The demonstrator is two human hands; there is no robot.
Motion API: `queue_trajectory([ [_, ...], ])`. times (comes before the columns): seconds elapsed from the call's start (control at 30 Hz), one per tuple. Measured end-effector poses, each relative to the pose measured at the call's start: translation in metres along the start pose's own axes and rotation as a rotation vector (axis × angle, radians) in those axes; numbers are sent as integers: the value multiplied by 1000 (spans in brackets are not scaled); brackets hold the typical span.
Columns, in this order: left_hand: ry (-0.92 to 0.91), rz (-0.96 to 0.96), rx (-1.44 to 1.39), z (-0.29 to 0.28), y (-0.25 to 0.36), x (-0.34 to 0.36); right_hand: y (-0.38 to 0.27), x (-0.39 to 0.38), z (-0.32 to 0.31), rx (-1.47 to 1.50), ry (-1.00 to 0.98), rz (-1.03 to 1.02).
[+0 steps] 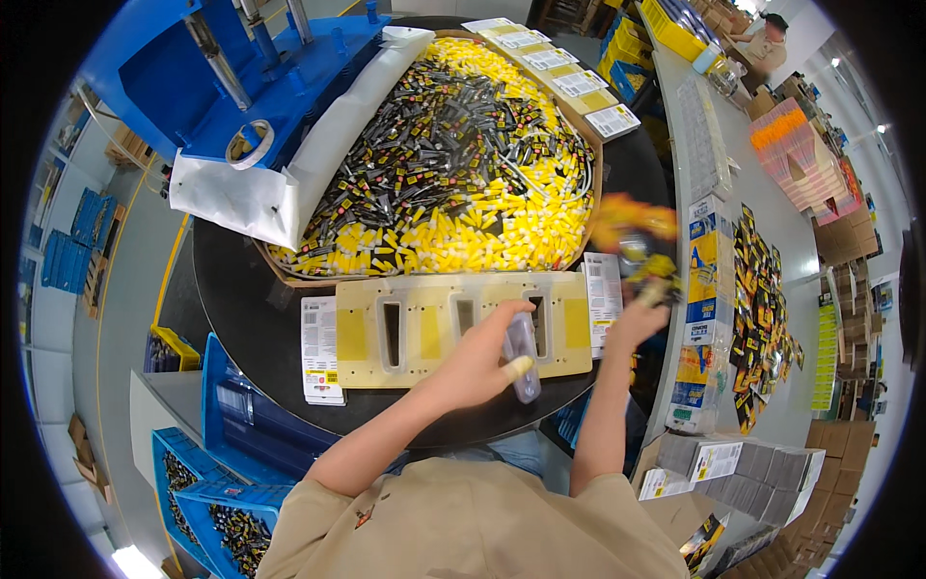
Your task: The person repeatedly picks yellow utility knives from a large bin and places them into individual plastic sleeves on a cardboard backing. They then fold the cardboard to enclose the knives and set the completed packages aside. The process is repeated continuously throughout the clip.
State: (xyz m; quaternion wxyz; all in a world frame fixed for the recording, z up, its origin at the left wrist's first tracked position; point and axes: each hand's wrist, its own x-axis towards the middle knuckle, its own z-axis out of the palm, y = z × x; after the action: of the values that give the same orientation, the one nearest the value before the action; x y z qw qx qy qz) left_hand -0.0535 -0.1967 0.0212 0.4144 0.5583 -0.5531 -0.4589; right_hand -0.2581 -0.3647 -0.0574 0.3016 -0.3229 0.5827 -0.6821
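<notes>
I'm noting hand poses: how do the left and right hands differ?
The left hand is over the pale yellow fixture; the right hand is beyond its right end.
The left hand grips a clear plastic shell; the right hand is at blurred orange, black and yellow items, its grip unclear.
Both forearms are bare.

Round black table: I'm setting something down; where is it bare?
Bare on the table: left, between the white card and outer edge; upper right, between the cardboard tray and edge. Crowded: the middle, with the tray's tubes and yellow fixture.
</notes>
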Motion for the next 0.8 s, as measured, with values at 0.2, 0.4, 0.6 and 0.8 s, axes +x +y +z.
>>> queue_trajectory([
  [0.2,-45,-29,264,46,-58,60,23,88,37,116,80,-180],
  [0.4,24,-169,414,57,-61,76,67,116,152,-846,-716,-1027],
  [0.6,113,-296,521,51,-57,76,55,148,201,-1113,-1330,-1126],
  [0.8,143,-205,194,11,-65,41,20,65,132,-339,-1056,-508],
])
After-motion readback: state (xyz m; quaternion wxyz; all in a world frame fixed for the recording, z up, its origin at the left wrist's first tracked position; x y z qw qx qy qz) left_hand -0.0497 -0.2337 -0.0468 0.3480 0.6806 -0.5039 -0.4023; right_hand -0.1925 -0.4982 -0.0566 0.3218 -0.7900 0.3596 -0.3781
